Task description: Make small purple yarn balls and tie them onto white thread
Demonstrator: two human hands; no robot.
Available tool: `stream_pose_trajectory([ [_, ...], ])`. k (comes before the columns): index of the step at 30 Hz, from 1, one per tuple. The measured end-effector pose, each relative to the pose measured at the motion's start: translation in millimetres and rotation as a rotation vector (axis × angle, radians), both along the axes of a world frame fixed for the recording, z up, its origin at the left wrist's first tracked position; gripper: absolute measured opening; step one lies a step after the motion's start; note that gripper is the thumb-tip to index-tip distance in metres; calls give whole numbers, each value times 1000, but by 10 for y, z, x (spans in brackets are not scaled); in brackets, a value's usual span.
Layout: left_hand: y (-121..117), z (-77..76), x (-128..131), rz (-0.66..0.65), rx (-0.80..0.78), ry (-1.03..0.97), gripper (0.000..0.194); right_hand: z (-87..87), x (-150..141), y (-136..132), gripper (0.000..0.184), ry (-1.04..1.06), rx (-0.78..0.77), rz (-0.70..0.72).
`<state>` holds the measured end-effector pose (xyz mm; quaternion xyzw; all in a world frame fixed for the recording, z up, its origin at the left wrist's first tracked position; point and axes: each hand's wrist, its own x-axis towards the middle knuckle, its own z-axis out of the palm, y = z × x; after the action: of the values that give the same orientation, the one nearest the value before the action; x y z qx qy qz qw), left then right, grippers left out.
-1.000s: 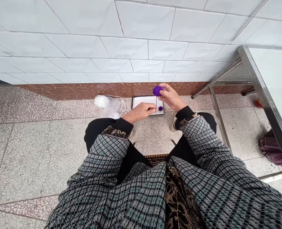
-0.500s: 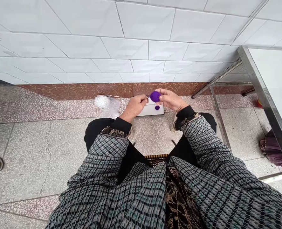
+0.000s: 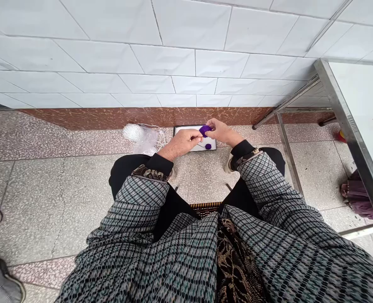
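The person's left hand reaches forward, palm down, thumb and forefinger pinched together beside a round, fuzzy ball of purple yarn, seemingly on its strand; the right hand comes in from the other side, fingers curled around that ball, which is up above a shallow rectangular white tray with a dark rim; in the tray lies a smaller, dark purple yarn ball; on the speckled stone floor, a white yarn ball sits against crumpled clear plastic.
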<state>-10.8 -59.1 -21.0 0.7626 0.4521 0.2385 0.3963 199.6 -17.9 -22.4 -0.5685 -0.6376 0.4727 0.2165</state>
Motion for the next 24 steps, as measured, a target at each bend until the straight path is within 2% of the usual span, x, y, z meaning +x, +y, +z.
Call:
stream_pose_trajectory([
  [3, 24, 4, -13, 63, 54, -10, 16, 76, 22, -60, 30, 4, -107, 196],
  [6, 65, 5, -33, 178, 77, -11, 16, 141, 55, -89, 31, 278, -276, 309],
  [9, 73, 7, -33, 223, 15, -12, 17, 156, 77, -61, 35, 636, -295, 207],
  [12, 30, 14, 1, 84, -90, -10, 17, 121, 76, -6, 40, 798, -219, 42],
  [14, -5, 19, 26, -47, -123, -2, 19, 86, 63, 17, 37, 742, -175, -64],
  [16, -22, 20, 36, -115, -109, 3, 20, 62, 48, 14, 31, 518, -135, -92],
  [18, -15, 16, 26, -81, -61, 11, 19, 58, 37, -10, 30, 212, -87, 11],
  [20, 10, 9, 0, 0, -4, 16, 17, 72, 36, -41, 30, -2, -103, 206],
  [22, 42, -1, -34, 54, 38, 13, 15, 92, 45, -65, 31, -4, -209, 369],
  [24, 72, -13, -63, 87, 59, 8, 15, 109, 65, -75, 33, 156, -323, 432],
])
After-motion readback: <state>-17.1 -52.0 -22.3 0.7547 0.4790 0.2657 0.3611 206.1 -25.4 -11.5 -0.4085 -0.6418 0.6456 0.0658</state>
